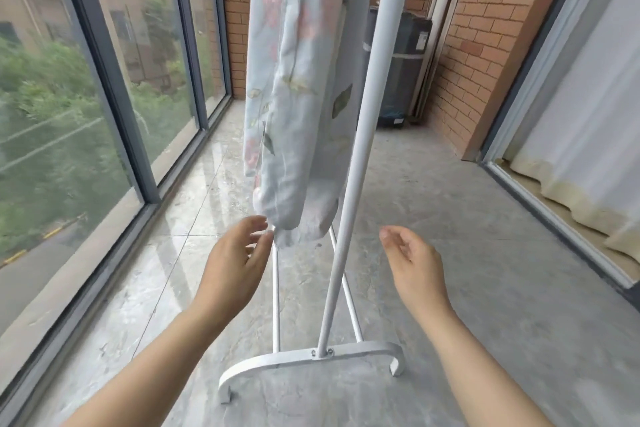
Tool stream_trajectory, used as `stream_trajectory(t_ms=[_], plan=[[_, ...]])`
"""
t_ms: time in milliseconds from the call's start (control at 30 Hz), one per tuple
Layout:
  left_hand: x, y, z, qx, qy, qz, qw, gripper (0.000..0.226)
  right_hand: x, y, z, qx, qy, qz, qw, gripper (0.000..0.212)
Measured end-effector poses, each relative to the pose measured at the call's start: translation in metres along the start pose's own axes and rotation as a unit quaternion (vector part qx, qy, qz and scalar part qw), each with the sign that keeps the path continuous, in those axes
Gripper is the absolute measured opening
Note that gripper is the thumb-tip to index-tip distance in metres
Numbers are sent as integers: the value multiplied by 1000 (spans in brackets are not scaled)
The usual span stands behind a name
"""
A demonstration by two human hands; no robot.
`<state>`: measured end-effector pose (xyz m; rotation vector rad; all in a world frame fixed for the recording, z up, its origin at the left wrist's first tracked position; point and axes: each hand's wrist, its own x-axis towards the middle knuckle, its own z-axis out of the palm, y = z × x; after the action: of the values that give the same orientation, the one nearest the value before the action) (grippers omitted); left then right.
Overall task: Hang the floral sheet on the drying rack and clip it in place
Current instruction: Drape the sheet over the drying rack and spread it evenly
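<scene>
Head view: your left hand, grip wide, is at the floral sheet; right hand likewise wide; tank label blurred.

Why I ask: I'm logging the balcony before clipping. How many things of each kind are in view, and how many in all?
Hands: 2, the left hand and the right hand
Floral sheet: 1
Drying rack: 1
Dark appliance: 1
Curtain: 1
Clips: 0 in view
Total: 6
</scene>
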<state>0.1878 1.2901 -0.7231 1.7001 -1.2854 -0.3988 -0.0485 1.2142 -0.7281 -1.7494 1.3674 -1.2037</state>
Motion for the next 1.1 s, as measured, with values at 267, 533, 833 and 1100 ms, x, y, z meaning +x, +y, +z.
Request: stream_trajectory(t_ms=[267, 533, 833, 1100], plan=[[-2, -43, 14, -22, 39, 20, 999, 41, -1, 55, 21, -12, -7, -25, 1000, 6], [28, -4, 20, -86, 36, 111, 989, 53, 4, 56, 22, 8, -2, -44, 999, 8], [56, 10, 36, -98, 6, 92, 991, 46, 3, 73, 20, 47, -19, -11, 999, 9], [54, -5, 37, -69, 39, 129, 988, 19, 15, 95, 18, 29, -20, 1, 999, 13]])
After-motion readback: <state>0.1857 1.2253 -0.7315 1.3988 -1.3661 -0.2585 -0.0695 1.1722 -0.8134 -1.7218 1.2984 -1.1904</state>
